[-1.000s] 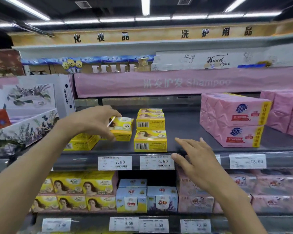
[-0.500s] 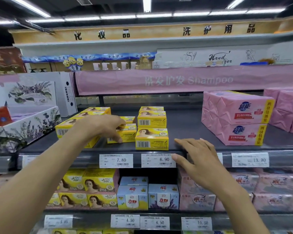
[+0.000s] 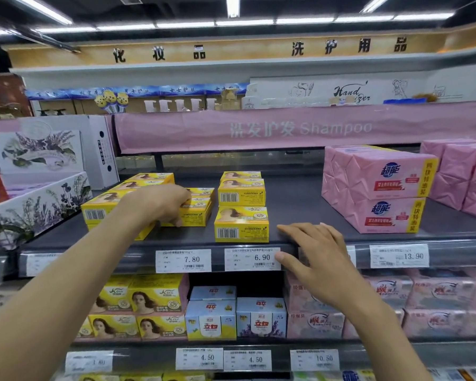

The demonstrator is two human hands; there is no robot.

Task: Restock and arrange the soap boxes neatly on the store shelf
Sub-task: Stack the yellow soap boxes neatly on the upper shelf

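Shelving fills the head view. On the dark grey metal shelf (image 3: 300,204) stand yellow cardboard soap boxes (image 3: 241,226) in three groups. There is a stacked row at the left and a low middle stack (image 3: 199,214). At the right, a single box sits at the front edge with two more stacked just behind it.

The left hand (image 3: 162,204) reaches over the middle stack and grips its near left corner, fingers curled round it. The right hand (image 3: 316,259) lies flat on the shelf's front lip, just right of the single front box. Its fingers (image 3: 294,229) are straight and spread, holding nothing, and its thumb touches the white price tag marked 6.90 (image 3: 252,259). A white price tag marked 7.80 (image 3: 183,260) sits beside that one on the rail.

Further right on the same shelf, pink wrapped soap packs (image 3: 382,188) are stacked two high. A white floral cardboard carton (image 3: 36,204) stands at the left end, and a pink banner reading Shampoo (image 3: 300,129) hangs above. The lower shelf (image 3: 149,350) carries more yellow boxes, blue-and-white boxes (image 3: 231,317) and pale pink packs (image 3: 437,295).
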